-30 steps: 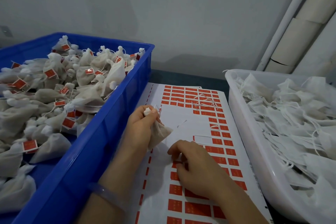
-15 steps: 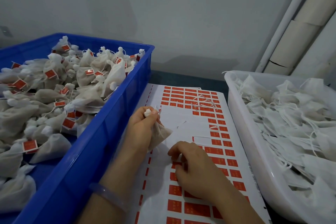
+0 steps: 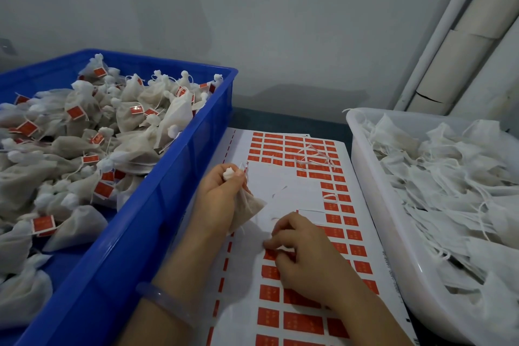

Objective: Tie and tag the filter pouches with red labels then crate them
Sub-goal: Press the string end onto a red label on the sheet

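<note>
Left hand (image 3: 217, 199) is gripping a pouch (image 3: 247, 209) by its tied neck, body hanging down-right. Right hand (image 3: 303, 255), just near-right of it, is pinching at a label (image 3: 271, 254) on the sheet (image 3: 269, 182) (peeling, likely). Crate (image 3: 174, 205) is lying left, nearer the left hand.

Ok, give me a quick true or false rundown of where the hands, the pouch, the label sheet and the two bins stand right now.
1. The left hand grips a filter pouch by its gathered neck. True.
2. The right hand is reaching into the white bin. False: its fingertips are on the label sheet, at a red label.
3. The blue crate holds pouches already tagged red. True.
4. The label sheet is still full. False: a large patch in the middle is already peeled bare.
5. The white bin sits left of the sheet. False: it is on the right, and the blue crate on the left.
</note>
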Tool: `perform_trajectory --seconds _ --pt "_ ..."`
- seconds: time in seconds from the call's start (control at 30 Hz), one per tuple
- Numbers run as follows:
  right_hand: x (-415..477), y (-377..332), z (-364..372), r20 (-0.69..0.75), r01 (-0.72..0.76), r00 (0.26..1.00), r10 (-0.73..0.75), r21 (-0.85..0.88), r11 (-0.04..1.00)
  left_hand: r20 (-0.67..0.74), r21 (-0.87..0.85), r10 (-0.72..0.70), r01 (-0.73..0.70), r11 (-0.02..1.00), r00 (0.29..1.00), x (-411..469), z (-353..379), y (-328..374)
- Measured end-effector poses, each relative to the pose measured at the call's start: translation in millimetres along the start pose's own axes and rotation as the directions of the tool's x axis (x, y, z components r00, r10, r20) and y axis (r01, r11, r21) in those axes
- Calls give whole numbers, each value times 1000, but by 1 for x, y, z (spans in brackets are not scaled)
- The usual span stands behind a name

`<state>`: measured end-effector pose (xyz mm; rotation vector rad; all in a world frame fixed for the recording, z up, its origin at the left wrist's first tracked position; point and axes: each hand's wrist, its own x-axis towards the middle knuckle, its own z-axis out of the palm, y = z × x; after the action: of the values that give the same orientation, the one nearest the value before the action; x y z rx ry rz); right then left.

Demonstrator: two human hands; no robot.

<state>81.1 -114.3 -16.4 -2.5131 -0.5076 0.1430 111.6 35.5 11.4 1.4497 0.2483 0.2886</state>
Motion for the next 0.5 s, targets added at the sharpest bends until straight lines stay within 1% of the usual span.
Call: perform_trajectory --seconds 0.27,0.5 --pt "1 -2 1 -14 2 1000 -2 16 1000 14 14 1 -1 1000 1000 -1 1 -1" --pt "2 2 -3 19 13 1000 -13 0 1000 40 33 -4 3 999 999 -1 1 -2"
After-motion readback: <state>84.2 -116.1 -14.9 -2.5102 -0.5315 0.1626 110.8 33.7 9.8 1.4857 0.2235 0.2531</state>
